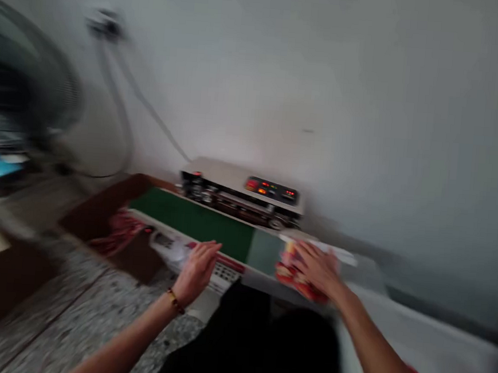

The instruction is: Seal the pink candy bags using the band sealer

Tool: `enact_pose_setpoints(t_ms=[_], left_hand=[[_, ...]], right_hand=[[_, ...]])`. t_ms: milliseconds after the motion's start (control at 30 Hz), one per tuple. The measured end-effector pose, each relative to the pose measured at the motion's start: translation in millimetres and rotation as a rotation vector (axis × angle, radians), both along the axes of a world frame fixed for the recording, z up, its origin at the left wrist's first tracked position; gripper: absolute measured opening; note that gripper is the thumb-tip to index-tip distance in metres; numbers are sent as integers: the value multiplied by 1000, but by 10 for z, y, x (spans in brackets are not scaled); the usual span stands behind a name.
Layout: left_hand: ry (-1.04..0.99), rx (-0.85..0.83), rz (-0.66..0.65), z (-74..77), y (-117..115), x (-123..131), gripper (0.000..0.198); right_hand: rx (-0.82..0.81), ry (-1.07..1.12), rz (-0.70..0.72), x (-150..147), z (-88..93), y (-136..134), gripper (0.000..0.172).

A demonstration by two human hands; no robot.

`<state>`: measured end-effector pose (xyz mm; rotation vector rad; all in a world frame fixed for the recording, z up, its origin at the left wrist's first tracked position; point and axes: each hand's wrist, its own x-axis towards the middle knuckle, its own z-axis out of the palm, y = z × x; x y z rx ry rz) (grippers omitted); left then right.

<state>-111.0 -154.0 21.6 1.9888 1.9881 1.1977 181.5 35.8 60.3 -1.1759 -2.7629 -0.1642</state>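
The picture is smeared by motion. My right hand (pixel 317 268) lies on a red and yellow packet (pixel 294 275) at the right end of a green conveyor belt (pixel 194 221). Its fingers rest over the packet, pressing or holding it. My left hand (pixel 198 263) hovers over the front edge of the machine, fingers stretched out and together, with nothing in it. A beaded bracelet (pixel 174 300) is on that wrist. Behind the belt sits the sealing machine's body (pixel 240 192) with red and orange lights.
A brown cardboard box (pixel 100 209) with red packets (pixel 118 232) stands at the belt's left end. A fan (pixel 19 88) is at the far left, cables run down the white wall. Speckled floor lies below left, a white surface at right.
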Motion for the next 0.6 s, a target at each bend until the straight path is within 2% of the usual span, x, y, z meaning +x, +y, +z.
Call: enact_pose_setpoints(t_ms=[33, 100, 200, 300, 367, 467, 600], left_hand=[[29, 28, -63, 32, 170, 139, 36], [90, 36, -188, 71, 489, 460, 33], [194, -6, -312, 46, 867, 970, 32], [315, -113, -357, -63, 1160, 1325, 33], [388, -182, -351, -143, 1282, 1427, 37], [425, -231, -309, -226, 1330, 1430, 42], [413, -245, -323, -234, 1323, 1360, 47]], right_hand=[[-72, -15, -73, 251, -27, -68, 42], [-197, 12, -158, 480, -75, -120, 43], [-209, 36, -141, 482, -134, -73, 37], [-206, 52, -112, 447, -165, -59, 31], [-195, 62, -108, 468, -175, -78, 30], [-193, 58, -128, 506, -165, -97, 28], [-234, 87, -193, 460, -102, -4, 25]])
